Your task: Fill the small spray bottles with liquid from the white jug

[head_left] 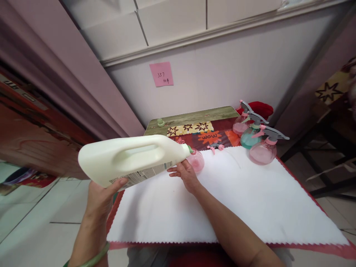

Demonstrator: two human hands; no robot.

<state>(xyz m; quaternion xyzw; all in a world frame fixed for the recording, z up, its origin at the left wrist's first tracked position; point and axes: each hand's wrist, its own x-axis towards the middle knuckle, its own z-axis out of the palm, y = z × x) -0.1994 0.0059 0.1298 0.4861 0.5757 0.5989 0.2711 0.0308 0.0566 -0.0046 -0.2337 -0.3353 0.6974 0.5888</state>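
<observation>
A large cream-white detergent jug (158, 144) with a side handle is tilted almost flat in mid-air. My left hand (104, 194) grips its base from below, the thumb on the printed label. Under its neck, my right hand (185, 174) supports the jug with its fingertips; part of its grip is hidden. The jug's green spout points into the mouth of a round clear pink bottle (197, 162), which stands on the white table cover and holds pink liquid. Just right of that bottle lies a loose grey-and-pink spray head (215, 146).
Three filled spray bottles, one pink (240, 124), one teal (251, 137) and one pink (263, 151), stand at the back right. A green cap (160, 122) sits at the table's back left. Behind is a wall with a pink note (161, 74).
</observation>
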